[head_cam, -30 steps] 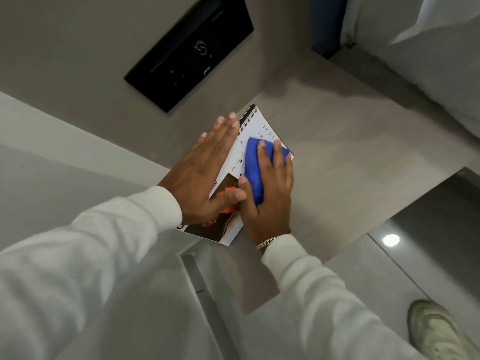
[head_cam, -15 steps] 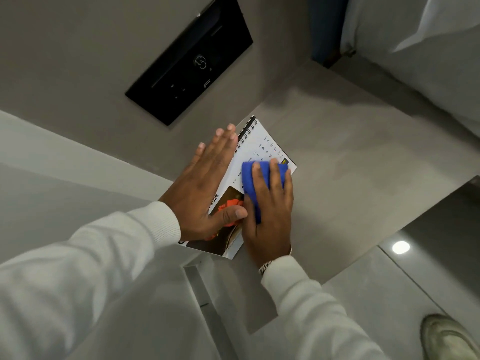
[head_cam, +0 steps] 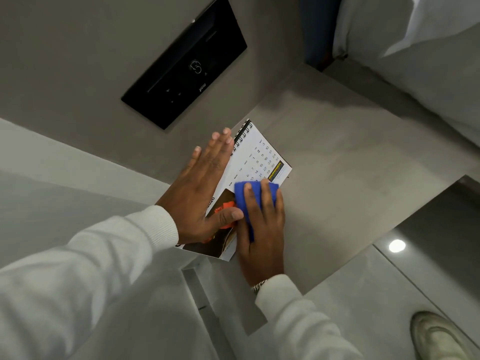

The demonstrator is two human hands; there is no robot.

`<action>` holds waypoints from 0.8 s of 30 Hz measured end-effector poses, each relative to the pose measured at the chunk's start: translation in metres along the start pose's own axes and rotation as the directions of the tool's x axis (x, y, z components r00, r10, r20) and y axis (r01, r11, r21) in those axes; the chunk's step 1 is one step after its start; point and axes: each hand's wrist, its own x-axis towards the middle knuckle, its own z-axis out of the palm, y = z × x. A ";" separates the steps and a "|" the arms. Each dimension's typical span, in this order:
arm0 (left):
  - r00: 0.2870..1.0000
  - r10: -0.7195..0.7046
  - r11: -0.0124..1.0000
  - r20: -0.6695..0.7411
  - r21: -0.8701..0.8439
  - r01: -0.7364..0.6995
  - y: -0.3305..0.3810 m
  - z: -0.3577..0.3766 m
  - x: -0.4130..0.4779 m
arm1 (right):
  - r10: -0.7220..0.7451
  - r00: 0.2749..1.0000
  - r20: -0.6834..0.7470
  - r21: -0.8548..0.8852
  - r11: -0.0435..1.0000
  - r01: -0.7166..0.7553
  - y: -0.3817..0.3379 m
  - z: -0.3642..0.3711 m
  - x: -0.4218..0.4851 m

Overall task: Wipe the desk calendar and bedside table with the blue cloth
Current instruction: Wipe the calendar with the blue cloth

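A spiral-bound desk calendar (head_cam: 255,157) lies flat at the left edge of the grey bedside table (head_cam: 337,157), its white date grid showing. My left hand (head_cam: 202,193) presses flat on its left side, thumb on the orange picture. My right hand (head_cam: 262,227) holds the folded blue cloth (head_cam: 242,201) under its fingers, pressed on the calendar's lower right part. Most of the cloth is hidden under those fingers.
A black wall panel (head_cam: 187,63) sits on the grey wall behind the table. White bedding (head_cam: 415,61) borders the table at the upper right. A glossy tiled floor (head_cam: 389,281) and a white shoe (head_cam: 439,333) lie at the lower right.
My right hand has dragged the blue cloth down the calendar towards me, uncovering more of the date grid. My left hand stays pressed on the calendar.
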 end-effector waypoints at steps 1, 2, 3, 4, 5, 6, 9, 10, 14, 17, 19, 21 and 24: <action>1.000 0.000 1.000 0.000 -0.002 0.000 0.000 -0.001 0.000 | -0.030 0.999 0.014 0.004 1.000 0.030 -0.001 -0.001 -0.002; 1.000 -0.001 1.000 -0.001 -0.005 0.001 0.000 -0.001 0.000 | -0.059 0.998 0.016 0.012 0.998 0.059 -0.004 -0.002 0.002; 1.000 -0.001 1.000 -0.001 -0.011 0.001 0.000 -0.001 0.000 | -0.079 0.997 0.009 0.019 0.997 0.079 -0.007 -0.003 0.011; 1.000 0.000 1.000 -0.003 -0.017 0.000 0.000 0.000 0.000 | -0.089 0.996 -0.004 0.021 0.996 0.089 -0.010 -0.005 0.022; 1.000 0.004 1.000 -0.006 -0.022 -0.004 0.000 0.000 0.000 | -0.089 0.996 -0.028 0.014 0.996 0.090 -0.013 -0.007 0.034; 1.000 0.009 1.000 -0.012 -0.025 -0.009 0.000 0.001 0.000 | -0.078 0.995 -0.055 0.004 0.997 0.078 -0.015 -0.008 0.045; 1.000 0.007 1.000 -0.019 -0.019 -0.007 -0.001 0.003 0.000 | 0.036 0.995 -0.092 -0.004 0.999 -0.037 -0.012 -0.011 0.060; 1.000 0.003 1.000 -0.019 -0.015 -0.003 -0.002 0.003 0.000 | 0.086 0.993 -0.084 0.001 0.996 -0.086 -0.009 -0.010 0.056; 0.999 0.020 1.000 -0.034 0.005 -0.020 -0.007 0.005 -0.001 | 0.115 0.993 -0.021 0.066 0.991 -0.113 -0.005 -0.007 0.006; 0.997 0.052 0.999 -0.052 0.006 -0.052 -0.010 0.006 0.000 | 0.078 0.992 0.103 0.106 0.990 -0.089 -0.004 -0.013 -0.023; 0.996 0.058 0.998 -0.061 0.006 -0.058 -0.011 0.007 0.000 | 0.093 0.984 0.151 0.174 0.978 -0.119 -0.004 -0.023 -0.031; 0.997 0.054 0.998 -0.054 0.022 -0.053 -0.009 0.006 -0.002 | 0.134 0.976 0.172 0.245 0.954 -0.174 -0.007 -0.042 -0.033; 0.999 0.044 0.994 -0.014 0.099 -0.042 -0.008 0.002 -0.002 | 0.213 0.953 0.213 0.238 0.935 -0.263 -0.009 -0.079 -0.027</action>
